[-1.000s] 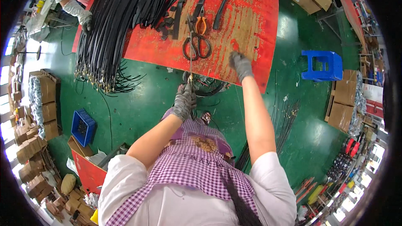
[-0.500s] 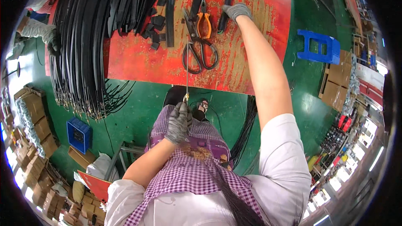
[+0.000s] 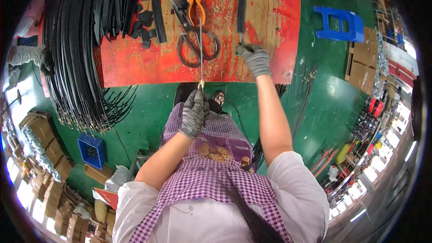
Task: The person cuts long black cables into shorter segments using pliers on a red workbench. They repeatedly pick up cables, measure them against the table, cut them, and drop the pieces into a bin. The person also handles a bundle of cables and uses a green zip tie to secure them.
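My left hand [image 3: 194, 113], in a grey glove, is closed in front of the apron around the brass-coloured end of a thin metal rod [image 3: 201, 65]. The rod points away over the table edge and crosses black-handled scissors [image 3: 211, 56]. My right hand [image 3: 255, 59], also gloved, is closed above the table at the near end of a long black sleeve [image 3: 242, 6]. A short, thin dark piece shows between sleeve and fingertips; its gripped part is hidden. Orange-handled pliers [image 3: 196, 11] lie against the scissors.
Long black sleeved cables [image 3: 74, 40] hang over the left of the red worn table [image 3: 148, 69]. Small black cut pieces [image 3: 145, 18] lie beside them. At far left is another person's gloved hand [image 3: 45, 60]. A blue stool [image 3: 339, 24] and a blue crate [image 3: 91, 150] stand on the floor.
My right hand has come back toward me, from on the black sleeve to just past its near end. My left hand still holds the rod. The view has shifted a little.
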### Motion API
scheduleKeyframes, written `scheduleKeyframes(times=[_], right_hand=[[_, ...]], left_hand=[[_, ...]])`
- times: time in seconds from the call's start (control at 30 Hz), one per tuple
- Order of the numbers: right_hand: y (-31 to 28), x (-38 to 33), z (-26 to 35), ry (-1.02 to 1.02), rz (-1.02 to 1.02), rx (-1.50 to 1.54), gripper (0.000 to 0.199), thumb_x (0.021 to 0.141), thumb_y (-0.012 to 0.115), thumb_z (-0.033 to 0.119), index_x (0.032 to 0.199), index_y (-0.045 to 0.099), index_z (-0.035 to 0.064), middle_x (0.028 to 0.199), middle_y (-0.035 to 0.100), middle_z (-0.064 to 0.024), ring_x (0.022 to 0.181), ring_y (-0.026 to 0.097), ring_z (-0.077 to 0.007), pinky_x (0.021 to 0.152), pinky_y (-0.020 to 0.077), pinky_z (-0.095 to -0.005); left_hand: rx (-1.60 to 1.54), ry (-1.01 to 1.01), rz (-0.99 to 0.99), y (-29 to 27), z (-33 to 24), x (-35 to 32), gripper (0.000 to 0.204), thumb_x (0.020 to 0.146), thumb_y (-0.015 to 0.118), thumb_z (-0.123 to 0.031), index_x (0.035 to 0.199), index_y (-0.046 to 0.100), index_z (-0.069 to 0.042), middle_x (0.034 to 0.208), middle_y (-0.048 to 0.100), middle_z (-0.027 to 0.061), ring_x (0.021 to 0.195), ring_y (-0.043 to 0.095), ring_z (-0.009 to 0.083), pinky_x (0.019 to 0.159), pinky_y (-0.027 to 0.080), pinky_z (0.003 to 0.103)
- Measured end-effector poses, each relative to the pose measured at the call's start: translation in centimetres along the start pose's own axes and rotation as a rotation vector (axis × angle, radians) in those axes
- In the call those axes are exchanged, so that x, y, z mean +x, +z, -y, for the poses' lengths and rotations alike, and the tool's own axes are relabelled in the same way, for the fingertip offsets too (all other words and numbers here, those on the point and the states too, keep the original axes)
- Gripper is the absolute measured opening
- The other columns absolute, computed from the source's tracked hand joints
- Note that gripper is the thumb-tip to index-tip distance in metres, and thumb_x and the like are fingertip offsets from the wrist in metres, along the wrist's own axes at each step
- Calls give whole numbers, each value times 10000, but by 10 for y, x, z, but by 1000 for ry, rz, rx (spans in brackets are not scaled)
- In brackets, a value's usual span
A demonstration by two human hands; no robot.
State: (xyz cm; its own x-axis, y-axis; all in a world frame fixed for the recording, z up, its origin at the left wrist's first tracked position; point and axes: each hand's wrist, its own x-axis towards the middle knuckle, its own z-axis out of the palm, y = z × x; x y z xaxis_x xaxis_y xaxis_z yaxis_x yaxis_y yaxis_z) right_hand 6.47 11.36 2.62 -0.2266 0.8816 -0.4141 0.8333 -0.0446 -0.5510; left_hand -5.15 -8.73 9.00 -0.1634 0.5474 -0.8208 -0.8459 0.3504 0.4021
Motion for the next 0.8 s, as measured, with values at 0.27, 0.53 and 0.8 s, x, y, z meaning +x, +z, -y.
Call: scheduleKeyframes(times=[0.27, 0.53, 0.8], right_hand=[[-2, -6, -4, 285, 87, 446, 279, 613, 682, 265, 696, 607, 10, 548, 533, -29, 443, 449, -91, 441, 373, -233], [3, -7, -27, 403, 486, 1306, 72, 724, 559, 99, 718, 577, 29, 621, 541, -10, 414, 426, -87, 390, 359, -194], [11, -14, -18, 481, 326, 1128, 116, 709, 599, 154, 715, 562, 44, 572, 505, -14, 418, 432, -86, 328, 314, -200]], left_hand=[[-8, 18, 11, -2, 29, -5, 181, 833, 416, -282, 779, 459, -115, 488, 331, -47, 376, 291, 50, 330, 233, 183], [36, 65, -59, 8, 24, -16, 197, 828, 423, -296, 771, 452, -110, 479, 312, -47, 367, 266, 49, 333, 226, 190], [13, 72, -57, 1, 30, -27, 182, 824, 433, -291, 776, 457, -117, 474, 307, -42, 368, 270, 54, 331, 220, 193]])
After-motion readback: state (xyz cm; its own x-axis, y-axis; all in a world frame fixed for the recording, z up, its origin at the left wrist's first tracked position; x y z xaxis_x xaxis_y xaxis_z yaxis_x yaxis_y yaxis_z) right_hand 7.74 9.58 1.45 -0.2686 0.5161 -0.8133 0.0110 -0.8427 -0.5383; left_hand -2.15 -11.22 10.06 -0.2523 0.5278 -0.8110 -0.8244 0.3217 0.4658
